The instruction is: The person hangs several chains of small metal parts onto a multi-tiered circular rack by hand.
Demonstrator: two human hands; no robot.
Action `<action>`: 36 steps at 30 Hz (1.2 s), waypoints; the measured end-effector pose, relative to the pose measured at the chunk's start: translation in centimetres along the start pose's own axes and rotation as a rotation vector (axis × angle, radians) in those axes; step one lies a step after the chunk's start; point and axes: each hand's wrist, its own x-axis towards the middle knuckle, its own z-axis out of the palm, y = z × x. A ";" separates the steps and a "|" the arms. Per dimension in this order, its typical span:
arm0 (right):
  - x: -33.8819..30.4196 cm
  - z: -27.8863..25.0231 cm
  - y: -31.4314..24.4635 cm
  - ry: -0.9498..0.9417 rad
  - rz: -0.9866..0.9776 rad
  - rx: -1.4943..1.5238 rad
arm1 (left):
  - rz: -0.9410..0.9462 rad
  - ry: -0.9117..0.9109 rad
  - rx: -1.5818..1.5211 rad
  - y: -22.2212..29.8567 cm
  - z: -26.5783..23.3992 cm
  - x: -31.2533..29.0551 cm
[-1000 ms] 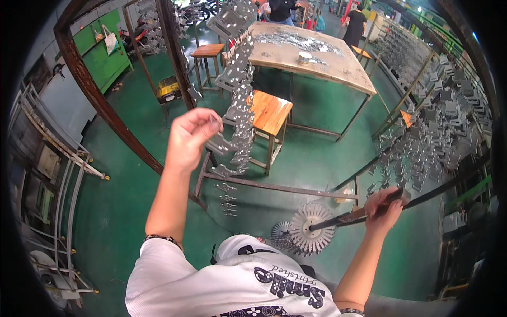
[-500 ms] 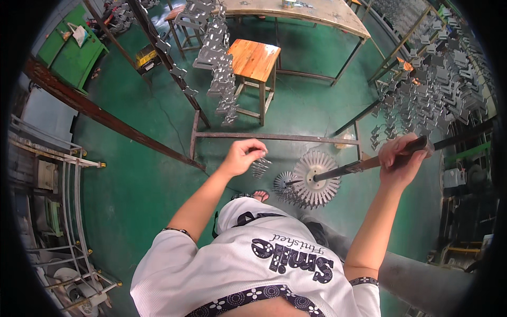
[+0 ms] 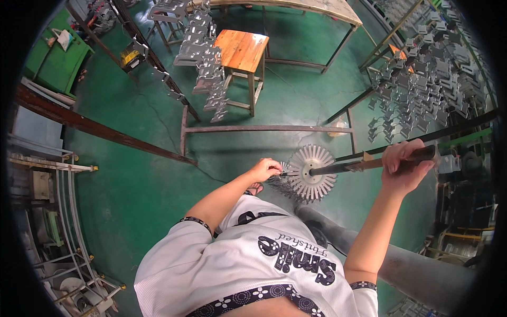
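Observation:
My right hand (image 3: 402,168) is wrapped round the thick upper end of a dark pole (image 3: 343,167). Around the pole's far end is a large round metal disc (image 3: 320,188) with slots radiating to its edge. A smaller slotted stack of metal (image 3: 279,183) sits just left of the disc, partly hidden behind it and my fingers. My left hand (image 3: 265,170) is closed in a pinch over that stack, beside a thin dark rod tip. What its fingertips hold is too small and covered to make out.
A rusty frame with a low crossbar (image 3: 264,128) stands ahead. Strings of grey metal brackets hang at left (image 3: 198,58) and right (image 3: 422,90). Beyond are a wooden stool (image 3: 243,50) and a worktable (image 3: 317,9). A wheeled rack (image 3: 66,206) stands left; a large grey pipe (image 3: 406,269) lies lower right.
My left hand has moved right and down to the smaller slotted stack; the strand of small metal pieces under its fingers no longer shows apart. My right hand still grips the pole.

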 end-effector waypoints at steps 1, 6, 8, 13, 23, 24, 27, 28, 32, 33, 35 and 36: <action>-0.1 -0.1 -0.1 -0.001 0.003 -0.003 | -0.029 -0.027 0.022 -0.2 0.3 0.0; -0.4 -0.3 -0.3 -0.014 0.021 0.015 | 0.011 -0.072 0.204 -0.9 1.5 0.2; -0.4 -0.5 -0.4 -0.023 0.029 0.026 | -0.043 -0.096 0.174 -0.2 1.7 0.3; -0.3 -0.3 -0.5 -0.029 0.043 0.044 | -0.084 -0.116 0.197 -0.1 2.0 0.4; -0.2 -0.4 -0.2 -0.053 0.033 0.049 | -0.015 -0.111 0.271 -0.9 2.2 0.7; -0.1 -0.4 -0.1 -0.052 0.028 0.049 | -0.035 -0.122 0.278 -0.2 2.1 0.8; 0.3 0.2 0.2 -0.055 0.022 0.034 | -0.208 -0.089 0.270 2.6 1.1 0.7; 0.3 0.2 0.4 -0.073 0.013 0.045 | -0.200 -0.068 0.276 2.3 0.8 0.7; 0.1 0.1 1.0 0.011 0.053 0.068 | -0.078 -0.271 0.521 6.6 -3.1 0.3; -0.1 0.1 0.9 0.037 0.054 0.085 | -0.020 -0.335 0.481 10.7 -5.0 0.2; -0.3 -0.3 0.4 0.036 0.002 0.066 | 0.120 -0.411 0.398 19.3 -7.7 -1.0; -0.2 -0.3 0.6 0.007 -0.040 0.035 | 0.196 -0.415 0.346 23.3 -9.2 -1.7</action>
